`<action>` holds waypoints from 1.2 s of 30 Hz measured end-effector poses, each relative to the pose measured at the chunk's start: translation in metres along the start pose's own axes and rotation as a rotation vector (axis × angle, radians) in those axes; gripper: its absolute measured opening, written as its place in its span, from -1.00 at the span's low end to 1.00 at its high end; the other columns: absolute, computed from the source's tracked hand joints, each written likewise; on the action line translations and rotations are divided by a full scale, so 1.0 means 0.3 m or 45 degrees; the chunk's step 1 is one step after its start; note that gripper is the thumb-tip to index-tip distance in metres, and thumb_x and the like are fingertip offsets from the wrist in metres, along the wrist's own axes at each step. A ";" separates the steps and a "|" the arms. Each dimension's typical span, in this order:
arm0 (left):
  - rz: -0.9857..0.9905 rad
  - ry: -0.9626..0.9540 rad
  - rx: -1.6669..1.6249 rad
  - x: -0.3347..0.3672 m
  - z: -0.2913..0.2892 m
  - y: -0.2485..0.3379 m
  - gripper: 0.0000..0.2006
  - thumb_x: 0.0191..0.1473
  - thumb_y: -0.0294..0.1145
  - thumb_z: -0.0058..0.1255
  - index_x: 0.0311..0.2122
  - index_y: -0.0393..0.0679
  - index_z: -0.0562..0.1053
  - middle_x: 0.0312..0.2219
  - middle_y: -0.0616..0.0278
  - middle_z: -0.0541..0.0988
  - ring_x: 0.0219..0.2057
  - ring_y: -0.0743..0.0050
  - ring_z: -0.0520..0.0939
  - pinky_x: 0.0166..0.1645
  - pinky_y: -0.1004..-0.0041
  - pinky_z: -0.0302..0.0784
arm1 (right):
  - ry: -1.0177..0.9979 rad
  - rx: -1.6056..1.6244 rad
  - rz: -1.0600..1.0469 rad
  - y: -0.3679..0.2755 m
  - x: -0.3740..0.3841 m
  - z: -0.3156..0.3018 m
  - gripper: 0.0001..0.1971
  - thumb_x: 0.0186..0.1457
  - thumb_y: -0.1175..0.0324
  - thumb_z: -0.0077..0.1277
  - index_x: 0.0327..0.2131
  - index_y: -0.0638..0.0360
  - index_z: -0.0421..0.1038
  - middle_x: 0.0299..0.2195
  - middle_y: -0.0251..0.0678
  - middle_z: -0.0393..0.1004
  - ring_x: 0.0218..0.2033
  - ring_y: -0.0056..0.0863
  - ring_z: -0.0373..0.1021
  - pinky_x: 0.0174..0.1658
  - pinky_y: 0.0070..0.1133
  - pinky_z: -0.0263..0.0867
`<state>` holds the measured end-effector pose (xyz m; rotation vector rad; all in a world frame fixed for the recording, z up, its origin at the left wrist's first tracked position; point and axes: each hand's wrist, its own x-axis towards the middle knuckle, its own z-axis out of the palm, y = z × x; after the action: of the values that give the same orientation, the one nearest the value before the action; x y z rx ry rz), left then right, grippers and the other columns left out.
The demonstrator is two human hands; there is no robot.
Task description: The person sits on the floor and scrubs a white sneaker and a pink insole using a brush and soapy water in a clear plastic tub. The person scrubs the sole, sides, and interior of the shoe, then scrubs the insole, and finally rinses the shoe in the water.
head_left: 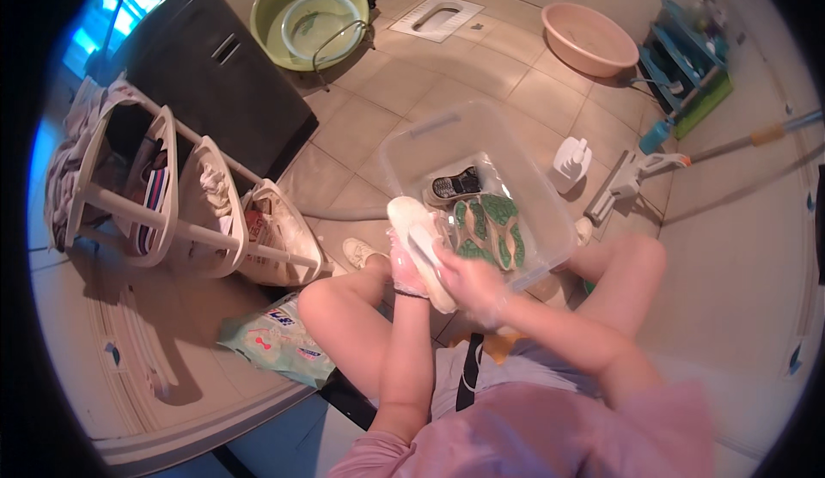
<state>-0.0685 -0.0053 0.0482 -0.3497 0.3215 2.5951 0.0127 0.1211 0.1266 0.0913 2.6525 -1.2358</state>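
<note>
Some green-soled shoes (499,209) lie in a clear plastic tub (554,255). Before it, the left hand (407,270) grips a whitish shoe (402,210); the right hand's (471,284) fingers clutch a blurred pale tool (420,239) against it. Rightward stand a white jug (571,165) and flat-headed mop (615,189).

The head fisheye looks down and forward: pink shirt (550,435) nearest at six o'clock, squat toilet (434,19) farther at twelve.
</note>
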 end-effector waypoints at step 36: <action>-0.209 0.039 0.004 -0.019 -0.019 -0.078 -0.47 0.14 0.06 -0.31 0.02 -0.18 0.29 -0.10 0.08 0.45 -0.08 0.15 0.46 0.02 0.22 0.37 | 0.224 0.992 0.374 0.309 0.189 0.201 -0.51 0.10 0.18 -0.05 0.07 0.17 0.21 -0.23 -0.27 0.48 -0.27 -0.58 0.36 -0.20 -0.63 0.27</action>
<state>-0.0508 0.0106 0.0409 -0.3978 0.2945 2.4305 -0.0192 0.1330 0.0070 0.7010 2.0080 -2.1225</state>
